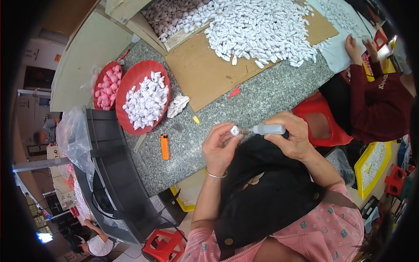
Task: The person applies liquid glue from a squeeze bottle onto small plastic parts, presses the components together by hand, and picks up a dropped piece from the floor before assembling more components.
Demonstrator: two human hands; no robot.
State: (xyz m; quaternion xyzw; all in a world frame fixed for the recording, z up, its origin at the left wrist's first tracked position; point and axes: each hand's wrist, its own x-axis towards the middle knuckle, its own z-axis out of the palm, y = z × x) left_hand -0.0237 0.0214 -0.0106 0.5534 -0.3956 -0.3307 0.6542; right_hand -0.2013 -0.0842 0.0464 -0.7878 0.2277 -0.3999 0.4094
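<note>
My left hand (219,148) pinches a small white molded piece (235,130) between thumb and fingertips. In my right hand (296,136) is a small translucent squeeze bottle (269,129), lying nearly level with its thin tip pointing left at the white piece. Tip and piece are very close; whether they touch I cannot tell. Ahead of my hands, a large heap of small white pieces (262,30) covers part of a cardboard sheet (192,74). To the left, a red bowl (123,118) holds more white pieces, and a smaller red bowl (96,102) holds pink ones.
On the speckled stone table (174,174) lie an orange lighter (164,146), a crumpled white cloth (178,106), a yellow bit (196,119) and a red scrap (234,92). A dark crate (115,166) stands at the left edge. A co-worker in a maroon sleeve (371,107) sits at right.
</note>
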